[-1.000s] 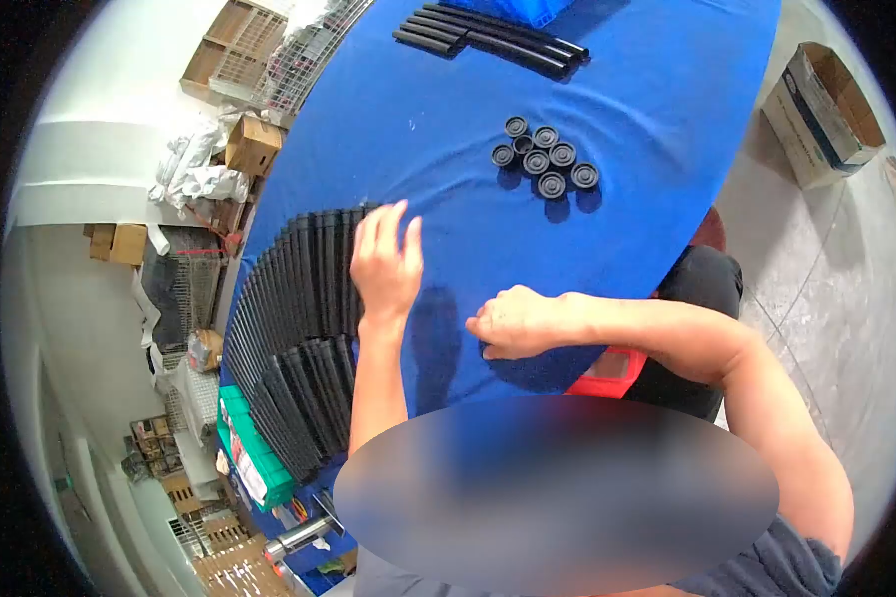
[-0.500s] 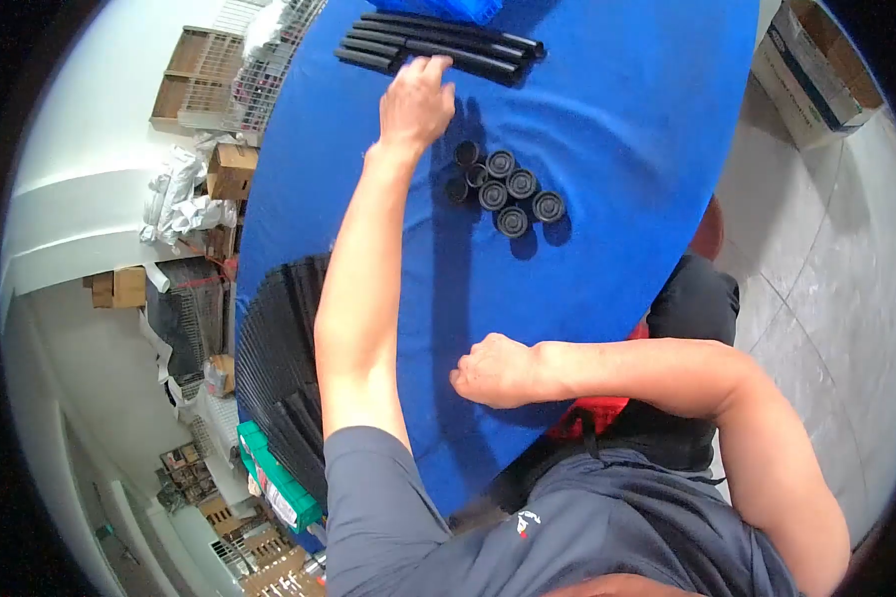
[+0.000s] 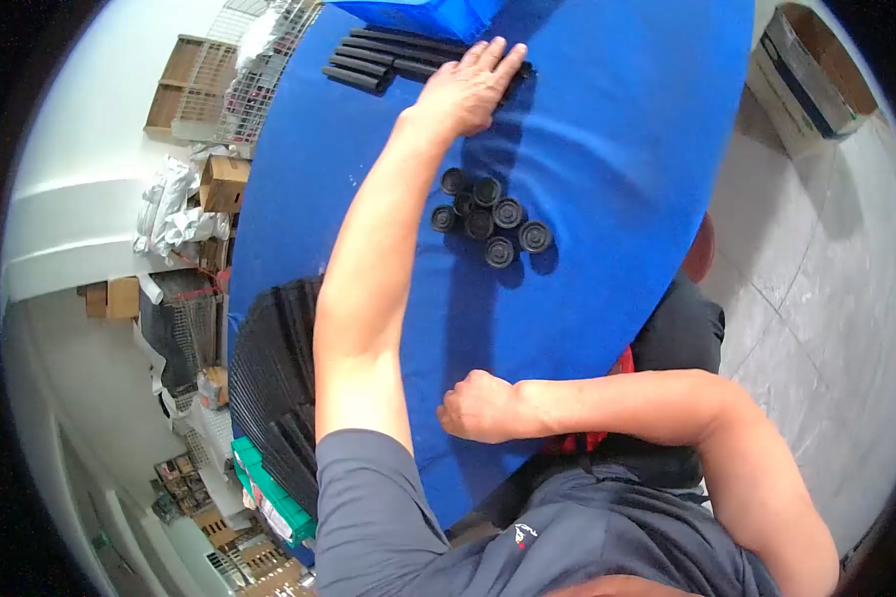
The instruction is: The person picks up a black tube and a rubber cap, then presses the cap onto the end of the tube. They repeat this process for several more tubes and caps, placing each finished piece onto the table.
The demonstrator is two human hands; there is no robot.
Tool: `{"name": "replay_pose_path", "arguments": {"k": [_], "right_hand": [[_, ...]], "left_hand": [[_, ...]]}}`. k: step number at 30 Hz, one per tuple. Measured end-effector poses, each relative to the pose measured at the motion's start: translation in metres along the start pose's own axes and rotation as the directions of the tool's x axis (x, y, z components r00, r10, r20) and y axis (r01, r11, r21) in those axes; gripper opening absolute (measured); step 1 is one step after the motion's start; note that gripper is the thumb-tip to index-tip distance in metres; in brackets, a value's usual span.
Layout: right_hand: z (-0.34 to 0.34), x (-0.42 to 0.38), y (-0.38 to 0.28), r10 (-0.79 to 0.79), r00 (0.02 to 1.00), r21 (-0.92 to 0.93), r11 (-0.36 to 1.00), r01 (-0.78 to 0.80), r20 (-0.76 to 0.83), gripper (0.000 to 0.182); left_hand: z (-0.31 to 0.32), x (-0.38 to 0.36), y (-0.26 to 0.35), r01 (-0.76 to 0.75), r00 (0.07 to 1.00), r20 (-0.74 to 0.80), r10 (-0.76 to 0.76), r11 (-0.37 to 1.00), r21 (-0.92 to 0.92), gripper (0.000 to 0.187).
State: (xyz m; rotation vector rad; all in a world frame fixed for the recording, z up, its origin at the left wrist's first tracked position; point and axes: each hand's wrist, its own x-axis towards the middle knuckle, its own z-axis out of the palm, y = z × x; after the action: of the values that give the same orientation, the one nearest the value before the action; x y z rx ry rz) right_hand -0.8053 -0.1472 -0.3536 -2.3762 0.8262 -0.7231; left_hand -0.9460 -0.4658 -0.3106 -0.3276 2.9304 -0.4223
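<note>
My left hand (image 3: pixel 473 85) reaches to the far part of the blue-covered table, fingers spread over the right part of a row of black tubes (image 3: pixel 363 65). The palm hides part of them, so contact is hard to tell. A cluster of several round black caps (image 3: pixel 508 212) sits on the cloth nearer to me, below that hand. My right hand (image 3: pixel 478 406) is closed in a fist over the near part of the table, and nothing shows in it.
A blue bin (image 3: pixel 418 18) stands just beyond the tubes. Many long black ribbed pieces (image 3: pixel 274 348) lie at the table's left edge, beside a green crate (image 3: pixel 269 493). An open cardboard box (image 3: pixel 806 85) is on the floor at the right.
My left hand has moved right along the tubes, and its fingers are now spread. My right hand appears slightly lower in view. The tubes and caps have shifted a little in view.
</note>
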Motion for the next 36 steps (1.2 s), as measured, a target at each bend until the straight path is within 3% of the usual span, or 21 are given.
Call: {"name": "replay_pose_path", "arguments": {"k": [4, 7, 10, 13, 17, 18, 22, 28, 32, 36], "right_hand": [[-0.002, -0.005, -0.002, -0.014, 0.997, -0.041, 0.999, 0.011, -0.078, 0.008], [0.007, -0.005, 0.002, -0.051, 0.993, -0.036, 0.998, 0.047, -0.109, 0.011], [0.000, -0.005, 0.000, -0.037, 0.998, -0.047, 0.998, 0.035, -0.052, 0.012], [0.009, -0.004, 0.000, -0.020, 0.989, -0.047, 0.999, 0.013, -0.147, 0.009], [-0.012, -0.002, -0.003, 0.014, 1.000, -0.013, 1.000, -0.013, 0.021, 0.011], [-0.018, 0.000, -0.003, 0.031, 0.995, 0.000, 1.000, -0.031, 0.091, 0.012], [-0.015, 0.006, -0.003, 0.071, 0.973, 0.015, 0.997, -0.076, 0.219, 0.017], [-0.030, 0.002, -0.005, 0.066, 0.978, 0.022, 0.997, -0.071, 0.200, 0.016], [0.000, -0.005, -0.001, 0.017, 0.996, -0.012, 1.000, -0.018, -0.084, 0.010], [-0.013, -0.002, -0.001, 0.038, 0.999, 0.032, 0.999, -0.039, 0.017, 0.010]], "left_hand": [[-0.010, 0.012, 0.008, 0.036, 0.994, 0.107, -0.038, 0.999, 0.022, 0.097], [-0.012, 0.020, 0.011, 0.027, 0.994, 0.102, -0.036, 0.996, 0.088, 0.094], [-0.014, 0.030, 0.009, 0.031, 0.984, 0.174, -0.026, 0.999, -0.027, 0.090], [-0.014, 0.033, 0.010, 0.005, 0.993, 0.115, -0.004, 1.000, -0.011, 0.085], [-0.024, 0.042, 0.022, 0.027, 0.991, 0.131, -0.021, 0.999, -0.045, 0.072], [-0.023, 0.041, 0.026, 0.037, 0.996, 0.079, -0.032, 0.997, -0.064, 0.058], [-0.027, 0.044, 0.028, 0.127, 0.980, 0.171, -0.105, 0.984, -0.123, 0.037], [-0.027, 0.034, 0.015, 0.264, 0.933, 0.284, -0.221, 0.957, -0.122, 0.050], [-0.020, 0.017, -0.008, 0.368, 0.882, 0.368, -0.296, 0.918, -0.144, 0.054], [-0.011, -0.010, -0.041, 0.347, 0.865, 0.409, -0.291, 0.935, -0.070, 0.057]]}}
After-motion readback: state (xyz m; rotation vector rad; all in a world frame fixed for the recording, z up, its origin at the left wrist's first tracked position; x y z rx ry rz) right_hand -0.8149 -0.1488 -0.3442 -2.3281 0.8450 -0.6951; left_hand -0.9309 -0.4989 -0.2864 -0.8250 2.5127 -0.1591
